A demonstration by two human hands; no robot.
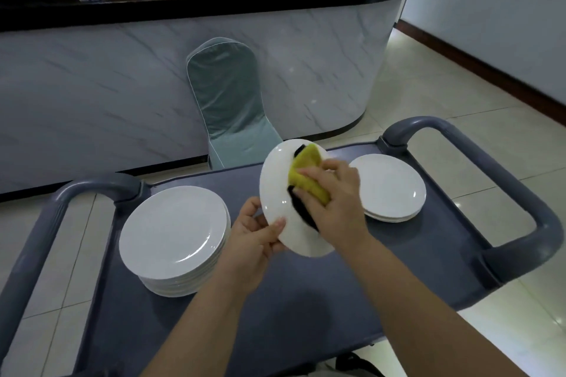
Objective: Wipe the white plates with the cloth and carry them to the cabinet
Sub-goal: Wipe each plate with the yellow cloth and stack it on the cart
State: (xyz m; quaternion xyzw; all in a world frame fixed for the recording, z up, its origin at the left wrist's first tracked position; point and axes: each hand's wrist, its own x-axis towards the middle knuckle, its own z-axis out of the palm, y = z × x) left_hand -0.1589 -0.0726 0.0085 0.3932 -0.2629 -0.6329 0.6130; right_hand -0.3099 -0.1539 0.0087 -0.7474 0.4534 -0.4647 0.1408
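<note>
**Wiping a tilted plate above the cart**

Pinching the lower rim of a white plate (277, 193) with the left hand (254, 239): thumb on the face, fingers (251, 211) curled behind. Pressing a yellow-and-black cloth (306, 171) to the plate's face with the right hand (337, 202), fingers (315, 176) clenched over the cloth. Held up tilted, clear of the grey cart (306, 300). Left of the left fingers, on the cart: a tall stack of plates (171, 236). Right of the right fingers: a lower stack (389, 187). Beyond the fingers, on the floor: a green-covered chair (232, 107).
</note>
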